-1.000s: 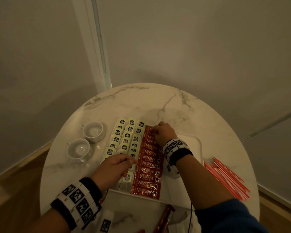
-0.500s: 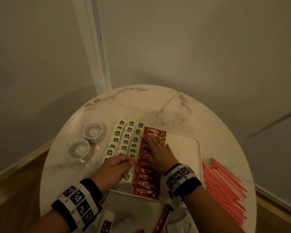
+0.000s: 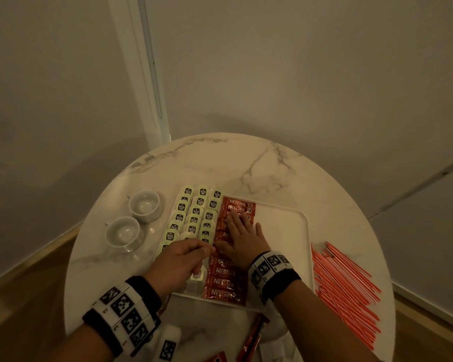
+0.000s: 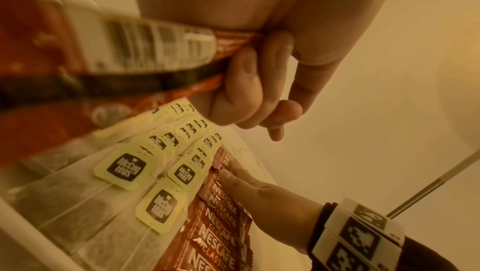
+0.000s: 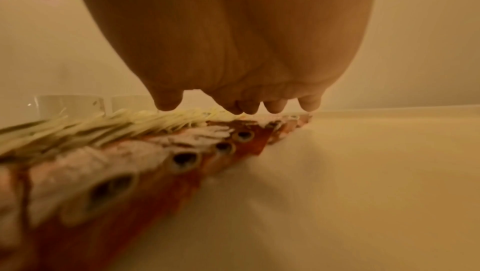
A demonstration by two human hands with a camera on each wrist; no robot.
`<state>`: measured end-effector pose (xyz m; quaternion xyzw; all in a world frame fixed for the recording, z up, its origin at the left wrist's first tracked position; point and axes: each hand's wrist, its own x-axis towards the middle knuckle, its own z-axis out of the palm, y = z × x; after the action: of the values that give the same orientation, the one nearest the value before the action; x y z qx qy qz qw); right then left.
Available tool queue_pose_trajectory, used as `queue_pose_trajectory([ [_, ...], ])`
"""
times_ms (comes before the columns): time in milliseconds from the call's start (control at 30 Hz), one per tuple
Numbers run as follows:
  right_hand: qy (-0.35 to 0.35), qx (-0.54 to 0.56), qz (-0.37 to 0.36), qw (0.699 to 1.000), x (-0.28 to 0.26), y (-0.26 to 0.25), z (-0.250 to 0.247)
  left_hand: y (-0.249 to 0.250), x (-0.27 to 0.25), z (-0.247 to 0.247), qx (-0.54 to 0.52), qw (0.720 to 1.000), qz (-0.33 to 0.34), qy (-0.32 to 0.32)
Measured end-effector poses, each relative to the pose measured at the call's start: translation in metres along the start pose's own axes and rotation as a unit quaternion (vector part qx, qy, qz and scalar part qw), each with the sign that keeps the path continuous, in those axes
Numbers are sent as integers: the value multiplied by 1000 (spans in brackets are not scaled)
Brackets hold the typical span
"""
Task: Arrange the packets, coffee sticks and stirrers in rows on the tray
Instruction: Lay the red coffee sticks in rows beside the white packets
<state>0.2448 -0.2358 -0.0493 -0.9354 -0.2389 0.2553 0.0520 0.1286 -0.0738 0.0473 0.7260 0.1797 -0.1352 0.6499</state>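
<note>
A white tray (image 3: pixel 281 246) sits on the round marble table. Tea bags (image 3: pixel 194 215) with pale tags fill its left part in rows. A column of red coffee sticks (image 3: pixel 226 282) runs beside them. My right hand (image 3: pixel 242 235) lies flat on that column, fingers straight, and the fingertips (image 5: pixel 246 108) touch the sticks (image 5: pixel 161 152). My left hand (image 3: pixel 183 261) hovers over the near tea bags. In the left wrist view its fingers (image 4: pixel 245 88) curl round a small bundle of red coffee sticks (image 4: pixel 145 49). Red stirrers (image 3: pixel 344 291) lie loose on the table, right of the tray.
Two white cups (image 3: pixel 144 205) (image 3: pixel 123 232) stand left of the tray. More red coffee sticks (image 3: pixel 254 338) and a small white marked object (image 3: pixel 169 346) lie near the table's front edge. Walls close in behind the table.
My right hand left the far end of the coffee column, opened flat and slid toward me along the sticks. The left hand has stayed in place with its bundle.
</note>
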Motion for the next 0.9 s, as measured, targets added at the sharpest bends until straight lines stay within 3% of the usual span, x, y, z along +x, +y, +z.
queue_pose_trajectory([
  [400, -39, -7, 8, 999, -15, -2, 13, -1, -4, 2, 6, 1000, 17, -18],
  [533, 1, 23, 15, 1000, -25, -5, 4, -2, -4, 0, -3, 1000, 25, -11],
  [633, 73, 119, 30, 990, -43, -1, -12, -1, -6, -3, -40, 999, 30, -2],
  [700, 134, 235, 43, 962, -62, 4, -20, -1, -6, -5, -75, 996, 40, 9],
  [767, 167, 373, 61, 910, -89, -1, -25, -1, -6, -5, -153, 987, 46, 16],
  [833, 114, 521, 65, 843, -118, -19, -24, 0, -6, 1, -262, 964, 45, 12],
  [900, 15, 619, 45, 784, -143, -42, -16, 5, -10, 13, -362, 931, 39, -14],
])
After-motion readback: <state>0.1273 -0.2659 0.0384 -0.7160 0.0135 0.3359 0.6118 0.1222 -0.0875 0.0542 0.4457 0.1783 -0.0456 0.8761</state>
